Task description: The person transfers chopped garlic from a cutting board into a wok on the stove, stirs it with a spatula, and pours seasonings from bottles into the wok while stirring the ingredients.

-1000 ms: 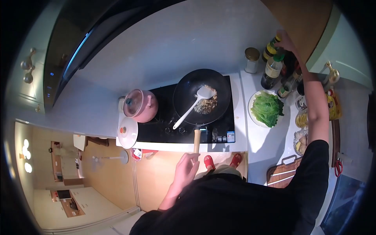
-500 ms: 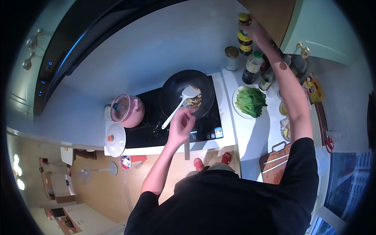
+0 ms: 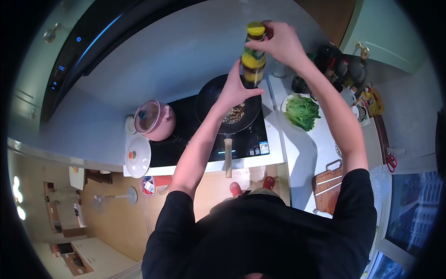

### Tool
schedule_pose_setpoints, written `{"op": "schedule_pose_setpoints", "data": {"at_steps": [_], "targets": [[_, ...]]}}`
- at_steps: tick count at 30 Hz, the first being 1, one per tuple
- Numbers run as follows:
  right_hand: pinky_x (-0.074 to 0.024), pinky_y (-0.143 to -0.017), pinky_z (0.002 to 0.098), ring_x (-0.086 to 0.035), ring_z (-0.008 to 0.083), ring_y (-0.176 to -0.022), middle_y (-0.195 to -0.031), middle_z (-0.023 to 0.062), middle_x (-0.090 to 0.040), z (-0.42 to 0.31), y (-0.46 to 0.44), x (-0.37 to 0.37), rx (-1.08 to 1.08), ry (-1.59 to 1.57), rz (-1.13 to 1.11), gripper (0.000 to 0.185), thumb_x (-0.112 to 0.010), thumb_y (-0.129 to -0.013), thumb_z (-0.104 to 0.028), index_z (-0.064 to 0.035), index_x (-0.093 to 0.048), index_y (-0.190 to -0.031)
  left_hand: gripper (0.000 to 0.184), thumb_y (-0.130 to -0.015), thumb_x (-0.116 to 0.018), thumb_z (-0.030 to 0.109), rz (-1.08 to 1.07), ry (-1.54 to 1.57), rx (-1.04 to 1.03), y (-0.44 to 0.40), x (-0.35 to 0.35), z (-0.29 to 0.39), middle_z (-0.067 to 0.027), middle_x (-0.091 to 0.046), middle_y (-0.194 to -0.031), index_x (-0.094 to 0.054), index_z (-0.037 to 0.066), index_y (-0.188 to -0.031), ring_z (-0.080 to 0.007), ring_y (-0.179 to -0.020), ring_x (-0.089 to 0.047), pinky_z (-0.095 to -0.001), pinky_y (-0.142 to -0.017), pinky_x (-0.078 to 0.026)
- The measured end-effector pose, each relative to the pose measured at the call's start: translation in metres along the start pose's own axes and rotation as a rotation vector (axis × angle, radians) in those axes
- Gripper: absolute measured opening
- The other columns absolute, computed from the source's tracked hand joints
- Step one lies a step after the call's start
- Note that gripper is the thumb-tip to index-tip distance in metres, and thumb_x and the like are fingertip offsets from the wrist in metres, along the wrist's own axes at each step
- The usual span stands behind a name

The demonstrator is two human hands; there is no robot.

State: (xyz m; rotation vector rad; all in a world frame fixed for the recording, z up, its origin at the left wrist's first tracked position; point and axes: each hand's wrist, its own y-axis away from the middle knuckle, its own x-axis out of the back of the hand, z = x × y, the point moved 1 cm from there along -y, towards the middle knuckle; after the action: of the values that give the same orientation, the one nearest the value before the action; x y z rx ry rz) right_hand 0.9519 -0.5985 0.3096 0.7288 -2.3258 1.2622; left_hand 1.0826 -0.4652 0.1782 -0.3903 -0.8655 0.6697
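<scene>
One bottle (image 3: pixel 254 60), long axis near-vert., cap (image 3: pixel 255 29) up, is by far side of wok (image 3: pixel 251 109). R hand (image 3: pixel 284 44) grips its upper half; L hand (image 3: pixel 233 91), fingers spread wide, flanks its base, contact unclear (blur).

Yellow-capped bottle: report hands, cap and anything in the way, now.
Right hand gripping upper part of bottle. Left hand at its lower end, contact unclear. Bottle raised, yellow cap on. No blockage seen; left hand partly hides wok.
</scene>
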Motion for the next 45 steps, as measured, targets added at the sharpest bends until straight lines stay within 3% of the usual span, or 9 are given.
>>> {"op": "schedule_pose_setpoints", "data": {"at_steps": [3,8,12,13,16,22,26,33,45], "targets": [[-0.0451,-0.061,0.0241,-0.048,0.0080,-0.063,-0.069,-0.0009,-0.057,-0.031,0.022,-0.012,-0.048,-0.144,-0.087,0.042,-0.086,-0.070,-0.031,-0.0011,-0.072,-0.097,0.070,-0.069,-0.087,0.023,-0.141,0.263,0.177,0.023,0.023,0.023,-0.0160,-0.068,-0.112,-0.050,-0.001,-0.123,-0.0268,-0.106,-0.067,-0.0370,-0.095,-0.050],[-0.0406,-0.105,0.0332,-0.056,0.0189,-0.116,-0.118,0.0102,-0.061,-0.044,0.095,-0.059,-0.239,-0.546,-0.438,0.078,-0.083,-0.073,-0.026,-0.0011,-0.047,-0.137,0.061,-0.072,-0.083,0.016,0.016,0.760,0.199,0.074,0.011,0.024,-0.0132,-0.065,-0.115,-0.052,-0.001,-0.121,-0.0206,-0.105,-0.065,-0.0316,-0.091,-0.052],[-0.0449,-0.099,0.0356,-0.058,0.0185,-0.107,-0.114,0.0104,-0.062,-0.032,0.120,-0.063,-0.488,-0.755,-0.472,0.076,-0.085,-0.070,-0.026,-0.0015,-0.049,-0.132,0.060,-0.083,-0.075,0.028,-0.536,-0.128,-0.171,0.091,0.083,0.040,-0.0182,-0.063,-0.121,-0.051,-0.001,-0.129,-0.0341,-0.107,-0.065,-0.0442,-0.094,-0.052],[-0.0473,-0.094,0.0351,-0.060,0.0188,-0.102,-0.110,0.0110,-0.064,-0.027,0.126,-0.060,-0.396,-0.578,-0.515,0.073,-0.084,-0.070,-0.027,-0.0022,-0.050,-0.129,0.050,-0.090,-0.067,0.031,-0.551,-0.352,0.047,0.070,0.123,0.036,-0.0143,-0.063,-0.122,-0.053,0.006,-0.130,-0.0351,-0.106,-0.063,-0.0445,-0.087,-0.054],[-0.0491,-0.088,0.0340,-0.061,0.0187,-0.096,-0.105,0.0103,-0.064,-0.029,0.140,-0.054,-0.326,-0.365,-0.626,0.069,-0.084,-0.068,-0.028,-0.0054,-0.053,-0.126,0.037,-0.095,-0.057,0.028,-0.170,-0.275,-0.228,0.035,0.170,0.043,-0.0110,-0.062,-0.103,-0.053,0.007,-0.125,-0.0324,-0.091,-0.065,-0.0417,-0.072,-0.053],[-0.0464,-0.091,0.0329,-0.058,0.0194,-0.098,-0.104,0.0087,-0.063,-0.036,0.145,-0.054,-0.298,-0.418,-0.713,0.067,-0.085,-0.068,-0.021,-0.0067,-0.053,-0.126,0.032,-0.097,-0.049,0.038,-0.577,-0.408,-0.557,0.014,0.157,0.020,-0.0100,-0.055,-0.095,-0.052,0.008,-0.109,-0.0296,-0.082,-0.062,-0.0418,-0.063,-0.050],[-0.0498,-0.084,0.0319,-0.059,0.0169,-0.091,-0.099,0.0050,-0.060,-0.035,0.143,-0.058,-0.278,-0.365,-0.745,0.063,-0.082,-0.072,-0.018,-0.0042,-0.051,-0.126,0.024,-0.096,-0.049,0.030,-0.420,-0.372,-0.571,0.016,0.135,-0.004,-0.0095,-0.059,-0.081,-0.054,0.007,-0.091,-0.0313,-0.070,-0.064,-0.0442,-0.059,-0.049],[-0.0514,-0.084,0.0443,-0.063,0.0401,-0.099,-0.105,0.0195,-0.065,-0.030,0.146,-0.083,-0.220,0.051,-0.494,0.067,-0.083,-0.067,-0.026,-0.0106,-0.053,-0.125,0.026,-0.096,-0.042,0.021,-0.411,-0.346,-0.113,0.021,0.112,-0.039,-0.0200,-0.065,-0.071,-0.058,0.000,-0.095,-0.0425,-0.070,-0.062,-0.0508,-0.063,-0.049],[-0.0550,-0.083,0.0447,-0.066,0.0357,-0.096,-0.103,0.0169,-0.066,0.064,0.163,-0.121,-0.258,0.661,-0.846,0.074,-0.082,-0.062,-0.031,-0.0170,-0.051,-0.128,0.060,-0.103,-0.038,0.049,-0.352,-0.034,0.424,0.044,0.141,-0.111,-0.0296,-0.066,-0.096,-0.058,-0.008,-0.104,-0.0457,-0.097,-0.063,-0.0477,-0.087,-0.048]]}}
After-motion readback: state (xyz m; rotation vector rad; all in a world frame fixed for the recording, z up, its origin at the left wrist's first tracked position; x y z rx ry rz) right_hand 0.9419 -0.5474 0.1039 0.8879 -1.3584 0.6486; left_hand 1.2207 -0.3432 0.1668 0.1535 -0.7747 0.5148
